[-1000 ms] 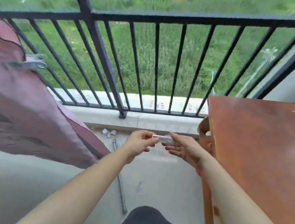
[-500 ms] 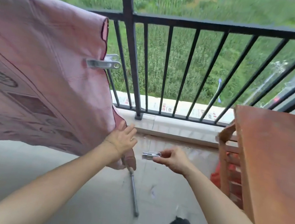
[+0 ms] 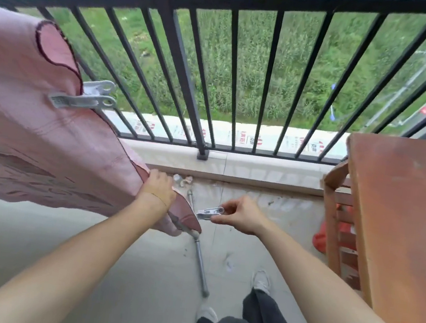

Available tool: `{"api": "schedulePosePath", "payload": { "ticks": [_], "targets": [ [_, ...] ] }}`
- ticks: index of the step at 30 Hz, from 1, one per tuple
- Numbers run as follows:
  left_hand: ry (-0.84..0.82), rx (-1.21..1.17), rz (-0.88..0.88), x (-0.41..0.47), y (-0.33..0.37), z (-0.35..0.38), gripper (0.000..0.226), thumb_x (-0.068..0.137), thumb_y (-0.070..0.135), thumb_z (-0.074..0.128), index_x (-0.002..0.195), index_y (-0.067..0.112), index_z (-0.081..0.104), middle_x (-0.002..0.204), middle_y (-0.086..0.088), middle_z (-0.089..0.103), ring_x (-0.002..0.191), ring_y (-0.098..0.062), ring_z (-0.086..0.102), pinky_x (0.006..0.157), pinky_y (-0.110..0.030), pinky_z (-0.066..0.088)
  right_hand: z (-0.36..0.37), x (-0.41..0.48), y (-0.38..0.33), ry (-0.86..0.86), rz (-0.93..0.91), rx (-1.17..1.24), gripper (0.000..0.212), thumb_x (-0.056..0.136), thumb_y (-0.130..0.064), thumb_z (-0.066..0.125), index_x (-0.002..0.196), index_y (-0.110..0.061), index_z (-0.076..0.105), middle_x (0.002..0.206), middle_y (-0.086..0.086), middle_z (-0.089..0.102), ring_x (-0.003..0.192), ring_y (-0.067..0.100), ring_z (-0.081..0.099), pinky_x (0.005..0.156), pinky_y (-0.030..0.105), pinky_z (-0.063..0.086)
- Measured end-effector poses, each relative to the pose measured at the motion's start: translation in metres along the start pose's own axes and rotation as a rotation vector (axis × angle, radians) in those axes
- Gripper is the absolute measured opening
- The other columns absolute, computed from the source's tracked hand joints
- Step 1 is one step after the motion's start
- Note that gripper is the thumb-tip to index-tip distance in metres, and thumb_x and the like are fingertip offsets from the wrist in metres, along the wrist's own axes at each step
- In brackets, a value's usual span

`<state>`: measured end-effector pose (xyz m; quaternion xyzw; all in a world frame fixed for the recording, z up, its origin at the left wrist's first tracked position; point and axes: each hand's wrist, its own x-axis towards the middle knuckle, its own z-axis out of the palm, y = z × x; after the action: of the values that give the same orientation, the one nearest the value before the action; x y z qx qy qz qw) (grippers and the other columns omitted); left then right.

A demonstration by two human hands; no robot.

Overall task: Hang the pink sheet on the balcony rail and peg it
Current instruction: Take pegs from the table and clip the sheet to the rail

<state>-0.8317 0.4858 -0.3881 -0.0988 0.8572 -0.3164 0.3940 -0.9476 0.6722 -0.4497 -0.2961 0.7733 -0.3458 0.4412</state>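
Balcony floor (image 3: 30, 245): pale grey concrete. Lying on it: one grey metal rod (image 3: 201, 263), roughly mid-floor; a few small pale fittings (image 3: 182, 180) at the foot of the kerb (image 3: 260, 168); a red object (image 3: 320, 238) beneath the table. Standing on it, right: wooden table, reddish tabletop (image 3: 404, 215).

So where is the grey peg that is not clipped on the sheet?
In the head view the grey peg is near centre, pinched by the right hand, just right of the pink sheet corner that the left hand grips.
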Motion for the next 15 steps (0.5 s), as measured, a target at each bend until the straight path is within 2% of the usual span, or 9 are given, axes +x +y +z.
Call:
{"api": "schedulePosePath", "payload": {
  "ticks": [2, 4, 6, 8, 11, 13, 15],
  "targets": [
    [-0.072, -0.237, 0.006, 0.006, 0.0, -0.006, 0.04, 0.096, 0.036, 0.047, 0.132, 0.019, 0.054, 0.136, -0.006, 0.05, 0.127, -0.026, 0.047, 0.1, -0.034, 0.036, -0.001, 0.003, 0.009, 0.024, -0.012, -0.05, 0.024, 0.074, -0.035, 0.082, 0.061, -0.032, 0.062, 0.05, -0.011, 0.053, 0.049, 0.005, 0.044, 0.049, 0.021, 0.033],
    [-0.109, -0.349, -0.01, 0.009, 0.004, -0.011, 0.043, 0.091, 0.043, 0.051, 0.126, 0.019, 0.051, 0.129, -0.004, 0.057, 0.122, -0.024, 0.053, 0.094, -0.032, 0.04, -0.001, 0.006, 0.019, 0.048, -0.026, -0.092, 0.023, 0.075, -0.037, 0.081, 0.062, -0.032, 0.063, 0.052, -0.01, 0.055, 0.049, 0.003, 0.045, 0.048, 0.018, 0.032],
    [-0.102, -0.313, -0.038, 0.012, 0.009, -0.006, 0.044, 0.092, 0.045, 0.048, 0.126, 0.018, 0.047, 0.13, -0.004, 0.057, 0.124, -0.024, 0.051, 0.098, -0.034, 0.037, 0.002, 0.011, 0.028, 0.051, -0.028, -0.108, 0.013, 0.076, -0.038, 0.08, 0.075, -0.026, 0.073, 0.059, -0.006, 0.062, 0.053, 0.005, 0.048, 0.051, 0.02, 0.034],
    [-0.076, -0.167, -0.056, 0.015, 0.012, 0.006, 0.049, 0.093, 0.049, 0.044, 0.13, 0.018, 0.047, 0.133, -0.005, 0.05, 0.125, -0.025, 0.044, 0.099, -0.038, 0.032, 0.009, 0.016, 0.035, 0.048, -0.033, -0.108, 0.021, 0.075, -0.039, 0.079, 0.086, -0.022, 0.077, 0.068, 0.0, 0.068, 0.058, 0.009, 0.052, 0.057, 0.028, 0.04],
    [-0.018, -0.008, -0.024, 0.015, 0.01, 0.02, 0.044, 0.096, 0.033, 0.039, 0.136, 0.016, 0.048, 0.138, -0.01, 0.038, 0.127, -0.029, 0.035, 0.103, -0.043, 0.03, 0.024, 0.023, 0.04, 0.035, -0.024, -0.095, 0.025, 0.073, -0.042, 0.077, 0.085, -0.02, 0.077, 0.065, 0.001, 0.067, 0.056, 0.008, 0.051, 0.055, 0.028, 0.041],
    [-0.071, -0.001, -0.005, 0.016, 0.007, 0.026, 0.04, 0.094, 0.027, 0.045, 0.133, 0.021, 0.051, 0.136, -0.006, 0.045, 0.126, -0.028, 0.039, 0.105, -0.042, 0.03, 0.033, 0.029, 0.04, 0.028, -0.01, -0.087, 0.024, 0.073, -0.044, 0.076, 0.083, -0.022, 0.077, 0.061, 0.0, 0.064, 0.053, 0.009, 0.05, 0.052, 0.027, 0.039],
    [-0.11, -0.08, -0.012, 0.017, 0.003, 0.024, 0.036, 0.095, 0.024, 0.047, 0.129, 0.024, 0.055, 0.131, -0.002, 0.052, 0.124, -0.023, 0.047, 0.103, -0.037, 0.032, 0.04, 0.033, 0.036, 0.033, 0.003, -0.099, 0.021, 0.073, -0.045, 0.076, 0.085, -0.028, 0.077, 0.065, 0.0, 0.066, 0.059, 0.013, 0.056, 0.055, 0.028, 0.04]
  ]
}}
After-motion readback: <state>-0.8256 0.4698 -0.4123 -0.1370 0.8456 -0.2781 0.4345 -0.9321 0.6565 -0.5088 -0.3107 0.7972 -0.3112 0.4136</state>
